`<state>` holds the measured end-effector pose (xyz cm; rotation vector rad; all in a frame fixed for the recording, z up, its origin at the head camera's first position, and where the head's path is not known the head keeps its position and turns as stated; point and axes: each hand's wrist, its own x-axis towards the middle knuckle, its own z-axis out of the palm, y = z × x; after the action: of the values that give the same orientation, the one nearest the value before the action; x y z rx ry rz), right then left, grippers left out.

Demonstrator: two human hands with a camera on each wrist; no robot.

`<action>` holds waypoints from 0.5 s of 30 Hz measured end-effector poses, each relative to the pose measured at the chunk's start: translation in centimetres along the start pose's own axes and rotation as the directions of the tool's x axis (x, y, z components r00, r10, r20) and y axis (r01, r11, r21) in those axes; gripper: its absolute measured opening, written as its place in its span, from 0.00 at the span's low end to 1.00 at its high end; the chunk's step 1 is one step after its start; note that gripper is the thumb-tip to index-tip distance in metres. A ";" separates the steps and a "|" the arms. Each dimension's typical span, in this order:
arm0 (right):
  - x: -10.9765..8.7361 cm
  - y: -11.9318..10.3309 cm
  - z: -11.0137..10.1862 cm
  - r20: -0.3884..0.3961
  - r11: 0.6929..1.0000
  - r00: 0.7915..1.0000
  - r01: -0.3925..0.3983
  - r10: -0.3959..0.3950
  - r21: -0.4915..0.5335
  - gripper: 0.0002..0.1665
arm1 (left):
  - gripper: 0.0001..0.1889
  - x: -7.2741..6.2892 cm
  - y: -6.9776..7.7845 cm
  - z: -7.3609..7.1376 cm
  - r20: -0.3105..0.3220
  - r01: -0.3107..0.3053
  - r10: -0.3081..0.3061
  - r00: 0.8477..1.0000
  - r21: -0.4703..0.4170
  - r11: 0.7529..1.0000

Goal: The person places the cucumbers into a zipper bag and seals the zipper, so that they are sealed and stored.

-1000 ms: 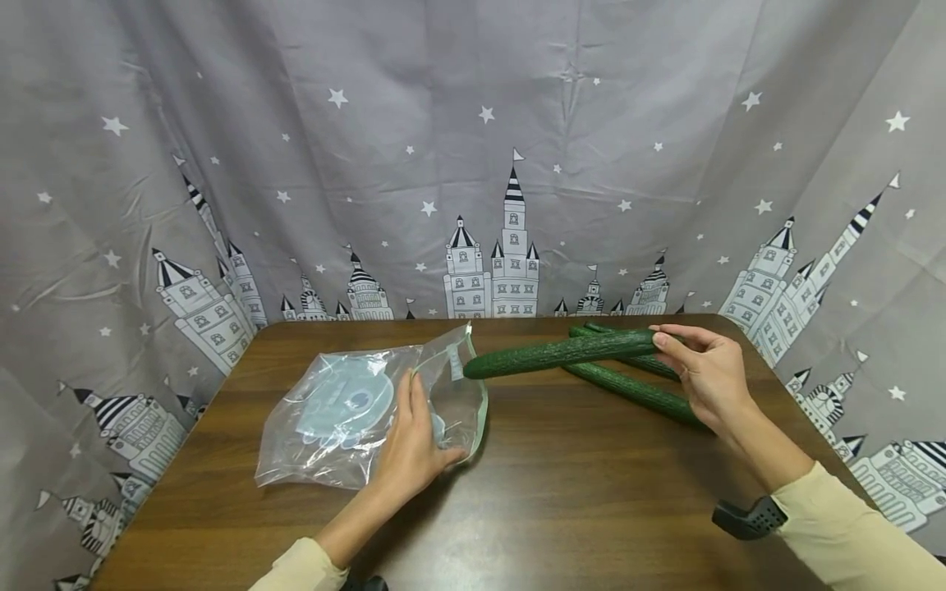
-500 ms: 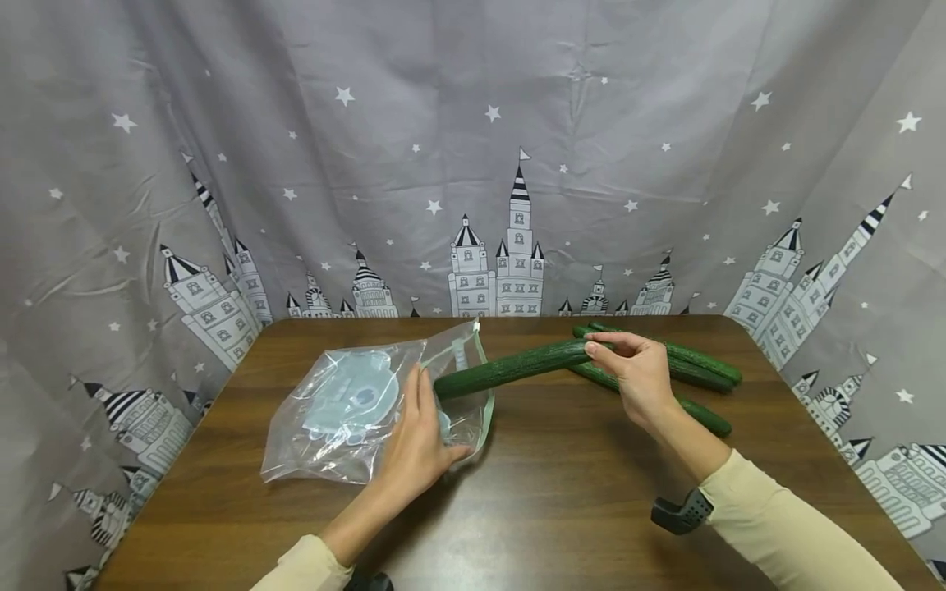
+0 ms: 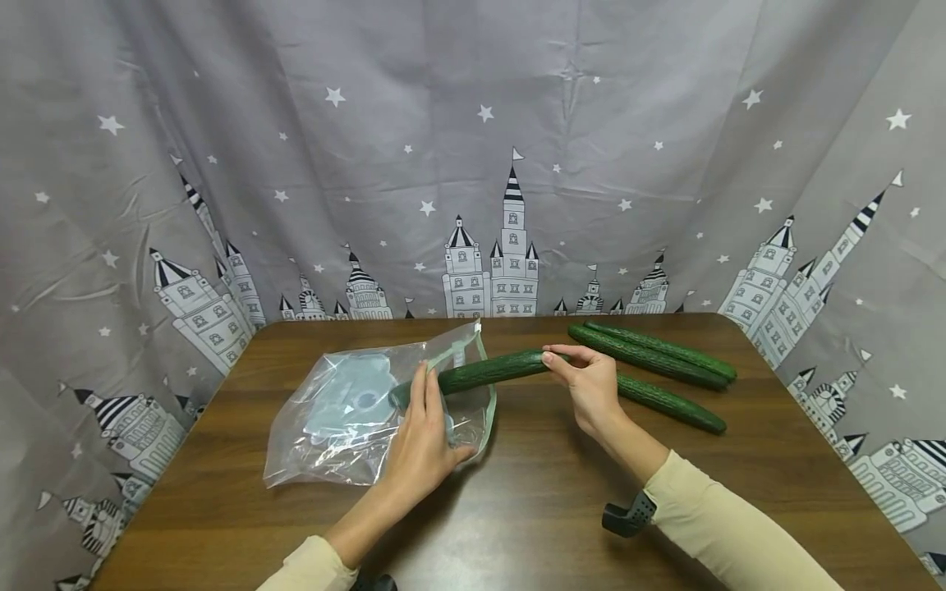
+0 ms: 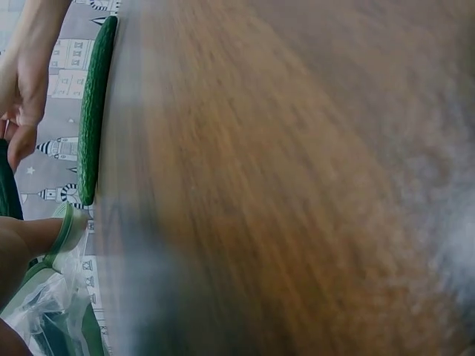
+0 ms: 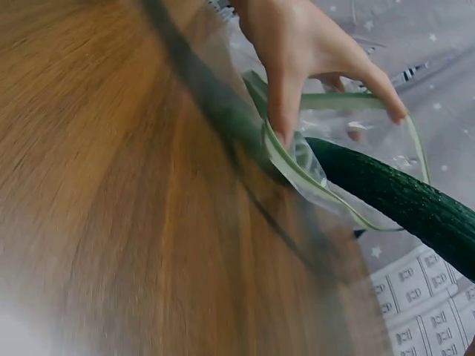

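My right hand (image 3: 589, 392) pinches the right end of a long green cucumber (image 3: 498, 369) between thumb and fingers. The cucumber's other end lies inside a clear zip bag (image 3: 291, 455) with a pale green edge and a pale blue animal-shaped print. My left hand (image 3: 421, 450) holds the bag near its mouth, thumb and fingers spread on either side of the opening. In the right wrist view, the green rim (image 5: 334, 194) stands apart in a loop around the cucumber. The cucumber's far end shows through the plastic behind the left fingers (image 3: 418, 392).
Three more cucumbers lie at the right of the wooden table (image 3: 562, 509): one nearer cucumber (image 3: 671, 404) and two side by side (image 3: 650, 356) at the back. A grey curtain (image 3: 606, 164) with castles and stars hangs behind the table.
My right hand has moved left, sliding the cucumber through the bag's mouth and deeper inside. The left hand has stayed nearly in place on the bag. The other cucumbers are now less covered.
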<state>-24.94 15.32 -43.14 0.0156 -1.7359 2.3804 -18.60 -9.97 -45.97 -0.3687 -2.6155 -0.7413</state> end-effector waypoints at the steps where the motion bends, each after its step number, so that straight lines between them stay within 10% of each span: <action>1: 0.0 0.2 0.3 -0.005 1.000 1.000 -0.006 0.007 0.012 0.13 | 0.76 0.0 0.0 0.0 -0.001 -0.004 0.004 1.000 0.000 1.000; 15: -0.1 1.5 0.9 0.221 0.985 0.961 -0.150 0.165 -0.083 0.22 | 0.76 0.0 -0.4 -0.1 0.008 -0.023 0.023 1.000 0.004 1.000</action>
<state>-25.22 14.02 -44.23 0.1515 -1.9862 2.5167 -18.75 -10.35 -46.05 -0.4008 -2.6157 -0.7287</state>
